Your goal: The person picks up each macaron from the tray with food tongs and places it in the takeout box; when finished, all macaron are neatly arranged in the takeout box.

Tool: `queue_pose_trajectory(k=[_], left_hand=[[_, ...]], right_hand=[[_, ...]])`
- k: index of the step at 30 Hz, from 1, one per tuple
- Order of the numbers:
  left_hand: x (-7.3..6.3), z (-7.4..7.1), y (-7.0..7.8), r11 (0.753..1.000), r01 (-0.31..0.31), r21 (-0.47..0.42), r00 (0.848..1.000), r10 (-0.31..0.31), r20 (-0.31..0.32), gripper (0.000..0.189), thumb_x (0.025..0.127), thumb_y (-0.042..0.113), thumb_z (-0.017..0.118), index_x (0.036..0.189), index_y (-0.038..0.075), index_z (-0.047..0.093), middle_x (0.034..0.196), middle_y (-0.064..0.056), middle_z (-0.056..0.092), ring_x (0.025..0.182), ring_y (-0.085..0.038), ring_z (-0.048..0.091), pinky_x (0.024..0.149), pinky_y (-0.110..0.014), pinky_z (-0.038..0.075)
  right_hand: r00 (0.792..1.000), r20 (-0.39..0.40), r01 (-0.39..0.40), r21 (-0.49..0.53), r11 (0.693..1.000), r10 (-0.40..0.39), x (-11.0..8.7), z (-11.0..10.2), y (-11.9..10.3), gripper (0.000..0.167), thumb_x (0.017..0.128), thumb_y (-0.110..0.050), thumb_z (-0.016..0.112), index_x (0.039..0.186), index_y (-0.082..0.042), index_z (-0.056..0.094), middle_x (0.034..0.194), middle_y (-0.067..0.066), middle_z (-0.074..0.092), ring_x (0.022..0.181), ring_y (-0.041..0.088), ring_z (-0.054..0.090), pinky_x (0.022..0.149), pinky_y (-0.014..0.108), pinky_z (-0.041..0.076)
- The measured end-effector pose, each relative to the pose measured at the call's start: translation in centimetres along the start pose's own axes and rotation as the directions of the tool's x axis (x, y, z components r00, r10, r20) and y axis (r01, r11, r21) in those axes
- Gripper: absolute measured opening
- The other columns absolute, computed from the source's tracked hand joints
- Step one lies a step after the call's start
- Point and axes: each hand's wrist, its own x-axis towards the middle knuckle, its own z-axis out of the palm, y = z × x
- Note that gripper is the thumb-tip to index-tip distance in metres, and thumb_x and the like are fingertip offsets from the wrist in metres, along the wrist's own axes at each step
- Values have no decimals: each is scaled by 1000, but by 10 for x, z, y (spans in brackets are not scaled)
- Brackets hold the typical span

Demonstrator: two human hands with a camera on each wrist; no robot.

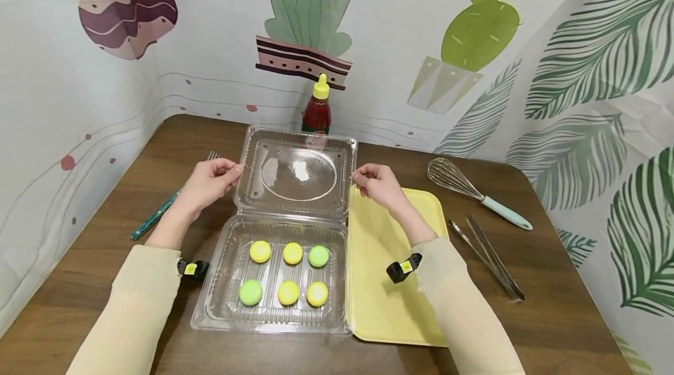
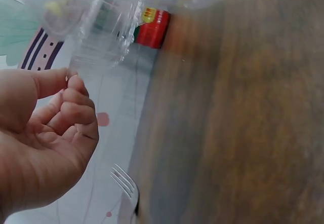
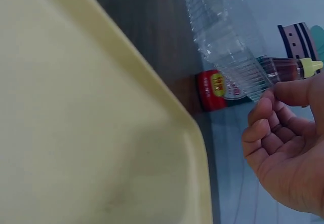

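Note:
A clear plastic clamshell box (image 1: 210, 305) has its lid (image 1: 297, 202) raised at the back. My left hand (image 1: 213, 182) pinches the lid's left edge between thumb and forefinger. On the opposite side, my right hand (image 1: 380, 186) pinches the right edge the same way; the right wrist view shows the lid's ribbed wall (image 3: 235, 57) at those fingertips. In the box's base lie small round macaron-like pieces in two rows: several yellow ones (image 1: 288, 292) and two green ones (image 1: 250, 292).
A yellow tray (image 1: 389, 305) lies right of the box, under my right forearm. Further right are a whisk (image 1: 484, 196) and metal tongs (image 1: 489, 258). A red sauce bottle (image 1: 317, 114) stands behind the lid. A fork (image 1: 158, 217) with a green handle lies at the left.

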Motion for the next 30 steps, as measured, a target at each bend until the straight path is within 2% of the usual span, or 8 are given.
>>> queue_pose_trajectory(k=[5, 10, 14, 17, 21, 25, 28, 30], left_hand=[[-3, -2, 6, 998, -58, 14, 995, 59, -80, 38, 102, 30, 59, 110, -6, 64, 87, -10, 62, 75, -13, 54, 60, -20, 45], [-6, -6, 11, 994, -110, -9, 986, 108, -124, 35, 100, 30, 63, 108, -4, 66, 81, 2, 60, 70, -10, 48, 56, -21, 41], [-8, -9, 17, 991, -113, -71, 988, 104, -116, 33, 99, 27, 65, 106, -5, 65, 74, 7, 59, 63, -8, 48, 52, -19, 42], [-9, -12, 19, 988, -101, -120, 991, 89, -96, 31, 98, 25, 66, 106, -5, 65, 73, 6, 63, 62, -8, 51, 52, -19, 45], [-9, -18, 19, 976, -101, -194, 994, 93, -48, 18, 96, 20, 69, 100, 3, 71, 76, 0, 69, 64, -9, 59, 57, -21, 54], [-10, -27, 16, 943, -111, -313, 989, 135, 54, 19, 97, 12, 68, 103, -6, 70, 80, -9, 72, 69, -12, 67, 64, -25, 59], [-12, -33, 14, 920, -105, -378, 977, 166, 132, 27, 99, 10, 63, 106, -16, 65, 85, -13, 73, 74, -15, 70, 67, -26, 60], [-13, -36, 13, 911, -95, -401, 971, 172, 163, 31, 101, 12, 60, 105, -18, 64, 87, -13, 73, 76, -17, 71, 68, -28, 60]], right_hand=[[998, -2, 64, 31, 997, -64, -4, -8, -10, 22, 101, -10, 58, 105, 11, 63, 67, 5, 57, 60, 24, 55, 53, 22, 43], [994, 17, 108, 124, 986, -111, -9, -14, -16, 22, 100, -8, 60, 104, 13, 60, 68, 6, 60, 59, 23, 59, 54, 23, 46], [990, 45, 122, 204, 971, -134, -13, -17, -20, 22, 101, -8, 59, 106, 14, 58, 70, 5, 62, 59, 16, 64, 55, 24, 47], [988, 75, 114, 258, 959, -138, -16, -19, -21, 24, 102, -8, 58, 109, 15, 55, 72, 6, 62, 62, 16, 67, 56, 24, 48], [987, 93, 94, 309, 947, -129, -22, -22, -20, 25, 103, -9, 56, 110, 15, 54, 75, 6, 63, 67, 18, 70, 57, 24, 49], [985, 107, 88, 355, 931, -134, -31, -23, -20, 25, 103, -9, 55, 109, 14, 56, 77, 8, 64, 72, 22, 73, 60, 25, 53], [982, 121, 87, 388, 917, -144, -37, -24, -21, 23, 104, -12, 53, 104, 10, 61, 77, 10, 65, 74, 25, 73, 63, 27, 56], [981, 122, 89, 400, 912, -149, -42, -24, -22, 23, 105, -14, 53, 98, 5, 64, 76, 10, 65, 74, 26, 73, 64, 28, 58]])
